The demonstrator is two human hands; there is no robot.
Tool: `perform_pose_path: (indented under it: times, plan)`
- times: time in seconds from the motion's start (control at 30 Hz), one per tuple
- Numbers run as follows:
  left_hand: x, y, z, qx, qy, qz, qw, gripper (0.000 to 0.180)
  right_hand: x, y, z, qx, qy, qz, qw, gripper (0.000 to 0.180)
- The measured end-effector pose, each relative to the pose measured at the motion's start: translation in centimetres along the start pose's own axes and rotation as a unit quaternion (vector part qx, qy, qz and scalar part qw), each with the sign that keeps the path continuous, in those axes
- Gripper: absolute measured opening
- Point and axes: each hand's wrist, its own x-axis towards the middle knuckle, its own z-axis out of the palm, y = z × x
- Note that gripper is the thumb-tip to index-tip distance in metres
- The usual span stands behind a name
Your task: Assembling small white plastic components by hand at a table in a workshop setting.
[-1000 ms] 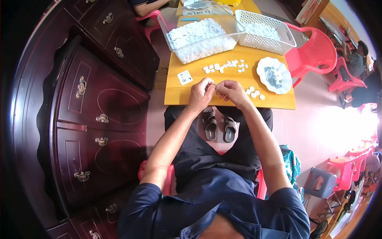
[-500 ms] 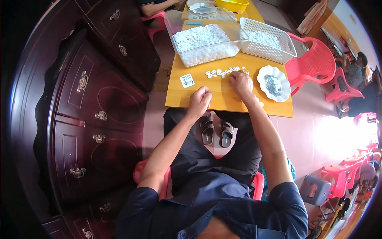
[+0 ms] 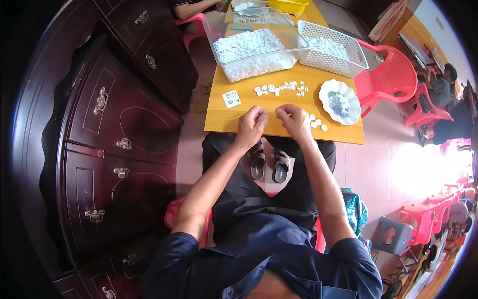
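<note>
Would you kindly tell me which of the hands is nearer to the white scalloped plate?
Right. The right hand is left of the white scalloped plate and slightly lower in the picture; the left hand is farther left, beyond the right hand.

White pieces (image 3: 271, 87), honey-yellow tabletop (image 3: 222, 116)

Ahead of the left hand (image 3: 253, 124) and right hand (image 3: 296, 123), the pieces show dark spots. Beyond the left hand, a square card (image 3: 231, 98) bears black patterning on white. Right of the right hand, a scalloped plate (image 3: 326, 94) is white, its fragments (image 3: 339, 104) dark grey. Farther right, a coral-pink armchair (image 3: 393, 79).
</note>
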Motion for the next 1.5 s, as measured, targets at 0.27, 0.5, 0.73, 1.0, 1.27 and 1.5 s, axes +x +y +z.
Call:
perform_pose_path:
  times: [0.27, 0.5, 0.73, 1.0, 1.27, 1.5]
  plan:
    - [-1.0, 1.7, -0.8, 0.171, 0.002, 0.166, 0.971, 0.006, -2.4, 0.0, 1.3, 0.281, -0.149, 0.134, 0.938, 0.021]
    - [-2.0, 2.4, -1.3, 0.251, -0.008, 0.195, 0.948, 0.010, -2.9, 0.4, 1.9, 0.272, -0.130, 0.111, 0.947, 0.018]
    - [-2.5, 0.9, -0.8, 0.233, 0.035, 0.162, 0.958, 0.013, -3.6, 0.1, 3.1, 0.121, -0.082, 0.007, 0.989, 0.019]
    - [-2.2, -1.5, -0.9, 0.055, 0.048, 0.007, 0.997, 0.023, -3.1, -0.9, 2.7, -0.023, -0.030, -0.121, 0.992, 0.012]
    - [-2.6, -1.2, -1.3, 0.070, 0.068, 0.031, 0.995, 0.020, 2.9, 3.7, -0.2, -0.277, 0.037, -0.084, 0.957, 0.019]
    - [-3.3, -2.4, -2.2, 0.033, 0.058, 0.014, 0.998, 0.011, 5.7, 3.3, -0.8, -0.351, 0.022, -0.053, 0.934, 0.021]
